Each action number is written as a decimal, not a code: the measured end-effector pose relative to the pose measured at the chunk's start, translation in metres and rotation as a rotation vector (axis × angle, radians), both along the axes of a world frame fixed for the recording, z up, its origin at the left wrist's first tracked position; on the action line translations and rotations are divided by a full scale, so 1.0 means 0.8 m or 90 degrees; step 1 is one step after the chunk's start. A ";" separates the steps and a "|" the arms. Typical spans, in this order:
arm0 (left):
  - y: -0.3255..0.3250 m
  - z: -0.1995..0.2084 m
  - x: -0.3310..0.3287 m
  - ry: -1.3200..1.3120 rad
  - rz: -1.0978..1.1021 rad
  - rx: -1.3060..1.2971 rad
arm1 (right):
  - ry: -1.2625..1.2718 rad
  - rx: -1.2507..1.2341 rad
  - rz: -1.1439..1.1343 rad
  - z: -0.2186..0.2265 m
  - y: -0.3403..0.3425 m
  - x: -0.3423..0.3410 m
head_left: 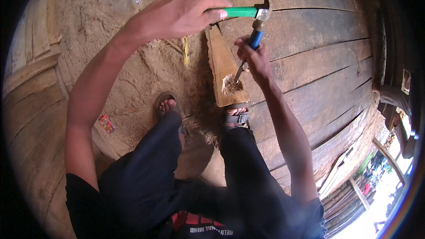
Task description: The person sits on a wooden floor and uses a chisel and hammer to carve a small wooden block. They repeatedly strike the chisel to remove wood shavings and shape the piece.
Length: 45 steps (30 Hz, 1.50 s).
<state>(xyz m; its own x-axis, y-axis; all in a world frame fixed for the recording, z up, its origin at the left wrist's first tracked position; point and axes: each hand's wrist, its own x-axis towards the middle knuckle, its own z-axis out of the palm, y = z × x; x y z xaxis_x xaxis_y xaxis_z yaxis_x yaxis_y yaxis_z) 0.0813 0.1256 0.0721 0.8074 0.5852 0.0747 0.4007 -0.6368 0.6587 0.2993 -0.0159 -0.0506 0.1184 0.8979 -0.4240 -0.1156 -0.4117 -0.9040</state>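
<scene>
left hand (189, 14) closed around a green-handled hammer (241, 12); right hand (256, 59) curled round a blue-handled chisel (255, 39), blade in hollowed wood (221, 57).

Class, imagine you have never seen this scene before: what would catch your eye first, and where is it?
First, the green-handled hammer near the top centre, held in the left hand, its head right at the top of a blue-handled chisel. Just below, the right hand grips that chisel, its blade pointing into a rough hollow in a wooden piece. Far left, a small red packet brightens the dusty ground.
</scene>
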 end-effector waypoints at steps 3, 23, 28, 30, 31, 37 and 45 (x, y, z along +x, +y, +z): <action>-0.006 0.017 0.003 0.025 0.047 -0.077 | -0.044 0.010 -0.051 -0.003 -0.011 -0.005; -0.009 0.034 -0.004 -0.011 0.117 -0.171 | 0.020 0.078 -0.006 0.041 0.004 -0.010; -0.009 0.032 -0.009 0.006 0.147 -0.195 | -0.010 0.064 0.006 0.046 0.005 -0.017; -0.008 0.027 -0.012 0.021 0.143 -0.204 | 0.002 0.069 0.006 0.046 0.006 -0.017; -0.007 0.026 -0.013 0.028 0.141 -0.209 | 0.014 0.073 0.003 0.046 0.006 -0.017; -0.010 0.016 -0.013 -0.013 0.138 -0.176 | 0.008 0.067 0.001 0.049 0.007 -0.019; -0.010 0.026 -0.012 -0.014 0.120 -0.179 | 0.008 0.061 0.005 0.052 0.007 -0.019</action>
